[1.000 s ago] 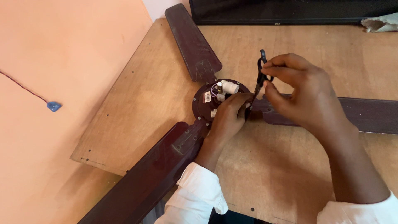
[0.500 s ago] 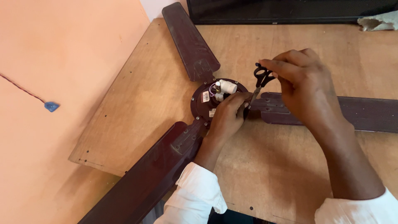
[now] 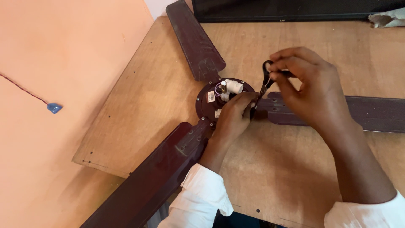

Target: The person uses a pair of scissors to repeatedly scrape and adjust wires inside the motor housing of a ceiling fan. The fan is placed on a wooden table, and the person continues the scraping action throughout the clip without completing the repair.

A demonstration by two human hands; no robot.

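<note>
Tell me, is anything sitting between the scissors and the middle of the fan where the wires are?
Yes. The left hand lies on the fan hub, between the scissors held by the right hand and the white part.

There was only one camera, worn on the person's head. It looked steeply down and forward, quite near, at the wooden table [image 3: 168, 105] and both hands.

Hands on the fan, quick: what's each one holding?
Left hand: closed on the dark brown fan's round hub.
Right hand: holding small black-handled scissors.
</note>
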